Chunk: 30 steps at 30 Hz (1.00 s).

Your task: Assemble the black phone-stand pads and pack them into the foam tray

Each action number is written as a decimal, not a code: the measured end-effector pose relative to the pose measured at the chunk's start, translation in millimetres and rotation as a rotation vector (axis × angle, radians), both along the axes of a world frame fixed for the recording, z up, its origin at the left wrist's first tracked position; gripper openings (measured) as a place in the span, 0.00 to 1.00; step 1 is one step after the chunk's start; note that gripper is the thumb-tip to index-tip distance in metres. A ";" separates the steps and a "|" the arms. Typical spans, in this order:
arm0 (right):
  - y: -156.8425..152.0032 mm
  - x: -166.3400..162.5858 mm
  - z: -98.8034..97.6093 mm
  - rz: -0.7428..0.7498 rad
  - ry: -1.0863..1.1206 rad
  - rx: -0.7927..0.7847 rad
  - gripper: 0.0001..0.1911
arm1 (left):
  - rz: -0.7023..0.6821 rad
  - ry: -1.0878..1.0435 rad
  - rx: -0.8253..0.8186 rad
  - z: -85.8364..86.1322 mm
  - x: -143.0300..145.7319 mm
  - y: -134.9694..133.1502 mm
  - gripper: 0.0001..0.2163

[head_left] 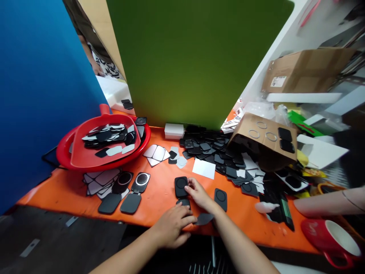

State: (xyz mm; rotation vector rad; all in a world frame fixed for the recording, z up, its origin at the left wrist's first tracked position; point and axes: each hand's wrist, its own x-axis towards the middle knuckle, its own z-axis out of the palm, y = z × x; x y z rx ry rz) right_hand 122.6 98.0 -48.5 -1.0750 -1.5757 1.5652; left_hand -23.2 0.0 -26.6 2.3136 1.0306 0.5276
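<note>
My right hand (198,193) closes on the right edge of a black rounded pad with a ring outline (180,186), thumb on its face. A second dark panel (184,203) adjoins it below, partly covered by my left hand (172,225). That hand is palm down, fingers spread, over the table's front edge. One of its fingertips meets the left end of a thin dark grey sheet (204,219); whether it presses or merely touches is unclear. Just right of my right wrist lies another black ringed pad (220,199).
Two opened ringed units (141,182) lie left on the orange table (159,190). Red trays (105,163) hold loose pieces. A heap of black pads (208,148), a white card (203,169), a cardboard box (262,133) and a red mug (316,232) are around. Coloured panels stand behind.
</note>
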 end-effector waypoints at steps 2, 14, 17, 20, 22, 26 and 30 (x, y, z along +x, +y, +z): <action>0.4 -0.6 -2.4 -0.004 -0.032 0.042 0.08 | 0.003 0.005 -0.012 0.1 -0.1 0.5 0.22; 1.0 1.9 -19.2 -0.026 -0.181 0.141 0.09 | -0.023 0.043 -0.043 -1.0 -1.8 0.1 0.22; 0.6 1.0 -20.2 -0.032 -0.185 0.150 0.09 | -0.029 0.042 -0.040 -1.5 -2.0 0.3 0.21; -0.2 0.1 -19.9 -0.030 -0.181 0.147 0.09 | -0.032 0.042 -0.049 -1.1 -1.9 0.9 0.21; -0.8 -0.2 -19.7 -0.042 -0.195 0.149 0.09 | -0.035 0.042 -0.052 -0.6 -1.9 1.3 0.21; -1.7 -1.1 -19.6 -0.072 -0.215 0.148 0.09 | -0.038 0.038 -0.049 -0.1 -1.9 1.4 0.21; -2.4 -2.0 -18.0 -0.068 -0.192 0.149 0.09 | -0.039 0.029 -0.039 -1.1 -1.5 1.3 0.20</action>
